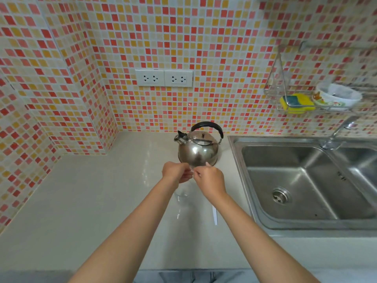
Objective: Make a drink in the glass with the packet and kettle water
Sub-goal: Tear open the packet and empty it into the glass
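Observation:
A steel kettle (197, 149) with a black handle stands on the pale counter (91, 201) at the back, spout to the left. Just in front of it, my left hand (175, 171) and my right hand (211, 178) meet, both pinching a small clear packet (192, 168) between the fingertips. The packet is mostly hidden by my fingers. Directly below my hands stands a clear glass (182, 198), partly covered by my forearms. A thin white strip (214, 216) lies on the counter beside my right forearm.
A steel double sink (306, 180) with a tap (336, 135) fills the right side. Above it hangs a wire rack (281, 92) with a yellow sponge (296, 101) and a bowl (336, 97). Wall sockets (164, 78) sit on the tiled wall behind.

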Demonstrator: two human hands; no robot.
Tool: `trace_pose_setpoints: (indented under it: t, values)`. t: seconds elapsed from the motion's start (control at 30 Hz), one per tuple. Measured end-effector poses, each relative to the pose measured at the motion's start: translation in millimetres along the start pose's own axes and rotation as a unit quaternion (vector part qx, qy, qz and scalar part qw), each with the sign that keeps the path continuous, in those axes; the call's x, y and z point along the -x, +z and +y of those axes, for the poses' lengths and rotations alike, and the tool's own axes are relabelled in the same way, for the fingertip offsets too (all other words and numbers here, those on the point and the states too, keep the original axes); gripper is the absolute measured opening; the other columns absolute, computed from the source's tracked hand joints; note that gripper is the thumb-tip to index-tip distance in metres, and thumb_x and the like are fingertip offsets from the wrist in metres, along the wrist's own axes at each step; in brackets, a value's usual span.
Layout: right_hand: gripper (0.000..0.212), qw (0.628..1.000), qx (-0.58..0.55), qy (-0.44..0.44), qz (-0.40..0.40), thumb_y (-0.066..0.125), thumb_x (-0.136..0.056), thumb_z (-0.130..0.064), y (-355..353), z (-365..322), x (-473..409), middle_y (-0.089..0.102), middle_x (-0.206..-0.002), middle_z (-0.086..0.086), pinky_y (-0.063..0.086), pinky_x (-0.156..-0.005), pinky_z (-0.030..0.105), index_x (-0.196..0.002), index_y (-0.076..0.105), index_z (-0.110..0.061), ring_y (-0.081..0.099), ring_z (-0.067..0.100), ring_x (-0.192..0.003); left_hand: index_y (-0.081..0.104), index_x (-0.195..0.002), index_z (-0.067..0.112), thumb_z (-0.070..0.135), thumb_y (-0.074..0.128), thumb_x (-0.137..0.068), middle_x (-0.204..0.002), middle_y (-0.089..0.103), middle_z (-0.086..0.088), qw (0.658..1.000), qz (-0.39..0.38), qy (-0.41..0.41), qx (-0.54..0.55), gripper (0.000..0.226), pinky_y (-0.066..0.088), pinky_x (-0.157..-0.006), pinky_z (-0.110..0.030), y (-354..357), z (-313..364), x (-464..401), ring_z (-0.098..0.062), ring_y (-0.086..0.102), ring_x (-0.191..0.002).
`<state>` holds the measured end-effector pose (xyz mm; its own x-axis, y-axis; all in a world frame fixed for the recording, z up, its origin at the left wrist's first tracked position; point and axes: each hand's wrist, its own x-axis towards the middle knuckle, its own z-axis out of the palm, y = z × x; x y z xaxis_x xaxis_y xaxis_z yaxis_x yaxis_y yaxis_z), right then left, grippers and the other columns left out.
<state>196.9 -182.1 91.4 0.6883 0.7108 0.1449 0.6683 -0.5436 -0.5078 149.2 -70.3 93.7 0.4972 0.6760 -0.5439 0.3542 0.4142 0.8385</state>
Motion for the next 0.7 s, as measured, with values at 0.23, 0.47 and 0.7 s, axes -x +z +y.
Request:
trace_pose_setpoints:
  t: [0.23, 0.47, 0.7]
  values:
    - [0.024, 1.0, -0.018, 0.019, 0.014, 0.052, -0.093, -0.021, 10, 7, 10, 0.072, -0.081, 0.016, 0.045, -0.098, 0.026, -0.089, 0.074, -0.013, 0.066, 0.034, -0.088, 0.062, -0.067, -0.007, -0.005, 0.063, -0.078, -0.064, 0.063, -0.02, 1.0, -0.009, -0.016, 0.008, 0.011, 0.057, -0.046, -0.022, -2, -7, -3, -0.017, 0.061, -0.04]
    - [0.017, 0.978, -0.189, 0.089, 0.019, 0.067, -0.083, -0.019, 13, 1, 9, 0.076, -0.091, 0.009, 0.056, -0.077, 0.039, -0.097, 0.075, -0.017, 0.07, 0.026, -0.089, 0.065, -0.072, -0.01, -0.004, 0.069, -0.075, -0.07, 0.064, -0.021, 0.999, -0.016, 0.04, 0.001, 0.008, 0.055, -0.046, -0.018, -4, -7, 3, -0.022, 0.061, -0.054]
    - [0.013, 0.933, -0.312, 0.179, 0.001, 0.071, -0.076, -0.009, 7, -5, 2, 0.076, -0.084, 0.015, 0.055, -0.08, 0.038, -0.087, 0.078, -0.01, 0.071, 0.03, -0.087, 0.07, -0.078, -0.001, 0.004, 0.073, -0.077, -0.071, 0.066, -0.014, 0.988, -0.039, 0.09, -0.117, 0.006, 0.055, -0.062, -0.018, -14, 2, 9, -0.017, 0.063, -0.061]
